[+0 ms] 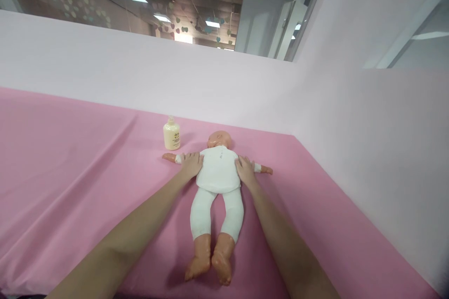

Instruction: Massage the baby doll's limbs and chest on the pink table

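Observation:
A baby doll (218, 170) lies on its back on the pink cover, in a white top and white leggings with its feet bare. Its arms are stretched out to both sides, and its head points away from me. My left hand (191, 164) is closed over the doll's upper arm on the left, close to the shoulder. On the other side, my right hand (246, 169) holds the opposite upper arm, its thumb against the white top. Beyond the doll's left-side hand stands a pale yellow pump bottle (171, 135) with a dark printed label.
The pink cover (87, 159) spreads over the padded surface, with creases at the left. White walls (147, 65) border it at the back and right. Above the back wall is a glass window (196, 14) with heart-shaped stickers and ceiling lights visible.

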`<act>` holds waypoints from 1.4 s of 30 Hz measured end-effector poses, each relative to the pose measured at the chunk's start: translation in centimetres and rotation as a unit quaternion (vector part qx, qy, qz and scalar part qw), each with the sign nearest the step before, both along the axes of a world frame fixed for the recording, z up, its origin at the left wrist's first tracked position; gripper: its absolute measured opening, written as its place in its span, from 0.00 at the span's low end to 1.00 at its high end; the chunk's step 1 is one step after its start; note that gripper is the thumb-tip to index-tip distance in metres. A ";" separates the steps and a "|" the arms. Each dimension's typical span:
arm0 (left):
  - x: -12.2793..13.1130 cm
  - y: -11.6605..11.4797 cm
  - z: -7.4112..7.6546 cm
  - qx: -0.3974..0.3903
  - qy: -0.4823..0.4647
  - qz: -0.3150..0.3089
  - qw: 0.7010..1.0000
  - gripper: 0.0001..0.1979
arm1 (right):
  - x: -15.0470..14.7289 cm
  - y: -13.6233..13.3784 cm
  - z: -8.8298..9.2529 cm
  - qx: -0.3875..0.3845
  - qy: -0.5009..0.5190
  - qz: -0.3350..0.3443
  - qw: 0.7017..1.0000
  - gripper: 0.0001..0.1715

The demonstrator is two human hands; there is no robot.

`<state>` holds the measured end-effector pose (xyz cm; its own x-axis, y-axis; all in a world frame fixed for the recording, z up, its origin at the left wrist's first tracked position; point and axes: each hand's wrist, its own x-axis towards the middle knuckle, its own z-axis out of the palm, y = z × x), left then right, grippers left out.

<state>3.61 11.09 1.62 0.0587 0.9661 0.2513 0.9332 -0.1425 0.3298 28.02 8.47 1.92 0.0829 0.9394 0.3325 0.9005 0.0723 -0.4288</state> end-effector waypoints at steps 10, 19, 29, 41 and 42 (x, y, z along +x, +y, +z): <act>3.3 -1.7 0.5 0.040 -0.170 -0.205 0.963 0.29 | -4.1 -2.3 1.9 -0.042 -0.016 0.261 0.964 0.37; 1.8 -2.0 1.4 0.010 -0.183 -0.313 0.932 0.31 | -6.2 -4.6 3.4 0.011 -0.067 0.433 0.899 0.20; 1.4 -2.1 2.6 -0.043 -0.248 -0.287 0.924 0.31 | -8.7 -7.9 4.1 0.036 -0.177 0.465 0.867 0.24; 0.7 -1.3 2.3 -0.044 -0.211 -0.326 0.920 0.23 | -13.4 -14.3 3.9 0.013 -0.201 0.604 0.771 0.22; 0.7 -1.2 2.1 -0.037 -0.201 -0.327 0.922 0.23 | -13.7 -14.3 4.0 0.015 -0.194 0.611 0.767 0.21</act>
<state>4.26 9.86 3.75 0.5522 0.7723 0.3141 0.4552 -0.5949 0.6625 14.33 -5.88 5.93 -0.9649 0.2274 0.1310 0.2112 0.9691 -0.1271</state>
